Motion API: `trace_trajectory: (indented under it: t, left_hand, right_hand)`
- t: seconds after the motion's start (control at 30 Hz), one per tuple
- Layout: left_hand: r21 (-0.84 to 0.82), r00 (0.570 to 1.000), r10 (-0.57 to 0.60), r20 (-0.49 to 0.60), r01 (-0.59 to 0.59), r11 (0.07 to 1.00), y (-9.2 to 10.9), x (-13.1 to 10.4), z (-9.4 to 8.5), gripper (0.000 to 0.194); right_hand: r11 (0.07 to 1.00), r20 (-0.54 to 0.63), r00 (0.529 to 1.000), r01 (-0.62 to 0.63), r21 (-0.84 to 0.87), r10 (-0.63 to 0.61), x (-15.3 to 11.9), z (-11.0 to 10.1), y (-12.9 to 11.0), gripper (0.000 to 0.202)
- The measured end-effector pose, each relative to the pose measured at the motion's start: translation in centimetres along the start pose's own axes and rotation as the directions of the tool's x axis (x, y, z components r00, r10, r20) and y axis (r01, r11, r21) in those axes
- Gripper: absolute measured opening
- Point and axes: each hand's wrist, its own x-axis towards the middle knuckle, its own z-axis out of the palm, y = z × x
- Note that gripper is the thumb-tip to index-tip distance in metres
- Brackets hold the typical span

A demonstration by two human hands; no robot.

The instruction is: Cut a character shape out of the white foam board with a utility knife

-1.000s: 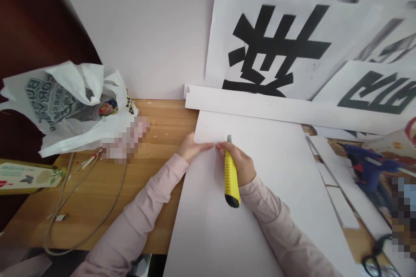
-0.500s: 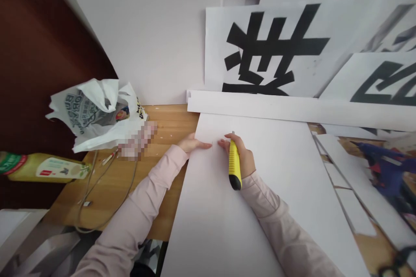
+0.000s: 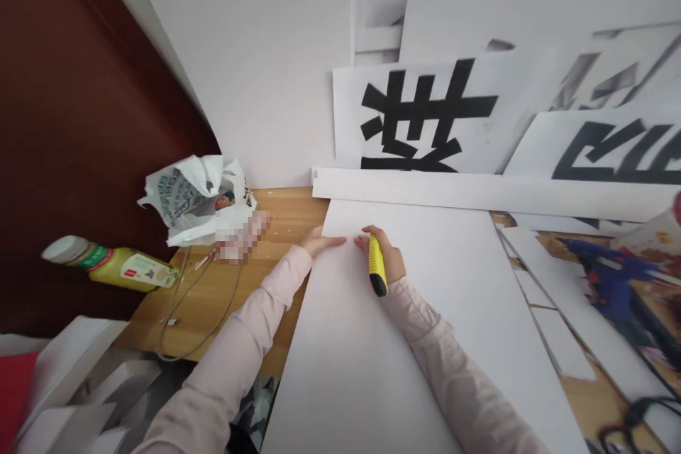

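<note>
A large white board (image 3: 345,340) lies across the wooden table and runs toward me. My left hand (image 3: 319,242) rests at its left edge, thumb stretched out over the surface and the other fingers at the edge, partly hidden. In my right hand (image 3: 392,259) is a yellow and black utility knife (image 3: 377,266), held with its butt end toward me. Its blade is hidden from view. The right fingertips are close to the board, a short gap from my left thumb.
A long folded white strip (image 3: 404,189) crosses the board's far end; behind it stand sheets with black characters (image 3: 425,117). To the left are a plastic bag (image 3: 186,202), a bottle (image 3: 114,266) and a cable (image 3: 196,351). On the right, a blue glue gun (image 3: 606,273) lies beside white offcuts (image 3: 558,340).
The view has shifted, so more of the bottle and wall sheets shows. Both hands stay at nearly the same place on the board, the right one still gripping the utility knife.
</note>
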Motion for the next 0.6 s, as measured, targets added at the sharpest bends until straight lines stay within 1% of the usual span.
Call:
trace_trajectory:
  t: [0.07,0.13,0.2,0.23,0.3,0.43,0.5,0.6]
  left_hand:
    - [0.054,0.996,0.032,-0.08,-0.028,0.998,-0.1,0.1,0.5,0.078]
    - [0.117,0.986,0.063,-0.156,-0.045,0.992,-0.1,0.1,0.9,0.07]
    - [0.171,0.978,0.081,-0.193,-0.048,0.984,0.0,0.0,1.3,0.062]
    - [0.196,0.975,0.089,-0.202,-0.049,0.979,0.1,-0.1,1.4,0.059]
    - [0.242,0.972,0.105,-0.21,-0.052,0.969,0.2,-0.4,1.6,0.052]
    - [0.332,0.963,0.135,-0.232,-0.052,0.942,0.1,-1.3,1.9,0.032]
    - [0.377,0.952,0.149,-0.268,-0.039,0.925,0.1,-1.6,2.2,0.025]
    - [0.432,0.937,0.157,-0.311,-0.008,0.902,0.1,-2.0,2.7,0.025]
  right_hand:
    - [0.998,-0.093,0.996,0.012,0.067,-0.006,-0.3,-0.3,-0.2,0.038]
    - [0.99,-0.213,0.977,0.026,0.136,0.003,-0.7,-1.1,-0.3,0.045]
    - [0.976,-0.304,0.952,0.029,0.216,0.039,-1.3,-2.3,-0.1,0.053]
    - [0.965,-0.327,0.943,0.024,0.261,0.065,-1.6,-3.1,0.1,0.056]
    - [0.935,-0.326,0.938,0.006,0.355,0.118,-2.2,-4.6,0.4,0.06]
    - [0.86,-0.248,0.952,-0.03,0.51,0.18,-3.4,-7.0,0.6,0.06]
    - [0.825,-0.217,0.957,-0.038,0.563,0.192,-3.8,-7.6,0.5,0.062]
    - [0.778,-0.17,0.966,-0.045,0.627,0.193,-3.8,-7.8,0.4,0.071]
